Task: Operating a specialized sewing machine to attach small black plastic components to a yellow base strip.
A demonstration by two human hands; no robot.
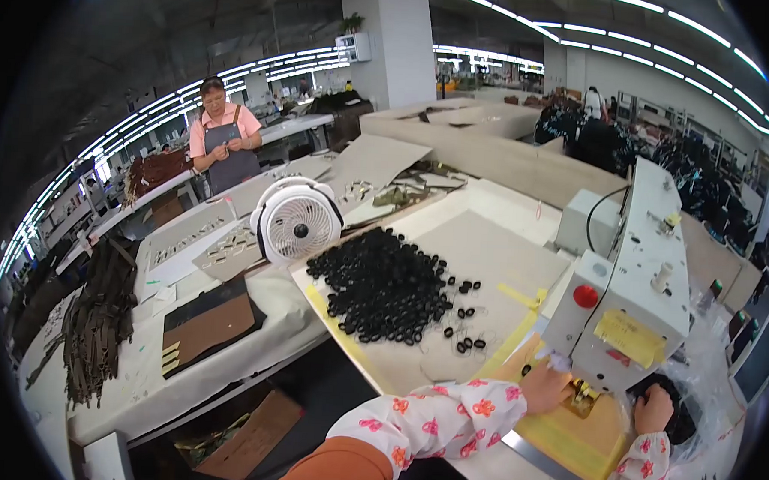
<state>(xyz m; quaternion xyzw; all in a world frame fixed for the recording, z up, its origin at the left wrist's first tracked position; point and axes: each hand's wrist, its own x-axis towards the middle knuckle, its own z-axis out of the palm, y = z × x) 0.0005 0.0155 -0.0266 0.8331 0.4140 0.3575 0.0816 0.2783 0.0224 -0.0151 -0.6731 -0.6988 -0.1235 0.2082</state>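
A white industrial sewing machine (627, 285) with a red button stands at my right. My left hand (546, 388) is at its needle area, beside a small metal plate (582, 398) on the yellow-taped work surface. Its fingers are bent together, and what they hold is too small to make out. A pale wrap shows at the fingertips. To the right of the machine, my right hand (654, 411) curls its fingers at a clear plastic bag (695, 399) with black material in it; its grip is partly hidden. On the board ahead lies a heap of small black rings (383, 283), several loose.
A white fan (298, 222) stands behind the heap. Dark straps (102, 322) hang over the table's left side, near a brown panel (209, 331). A co-worker (224, 139) in an apron stands beyond, hands together. A screen (757, 363) is at the far right.
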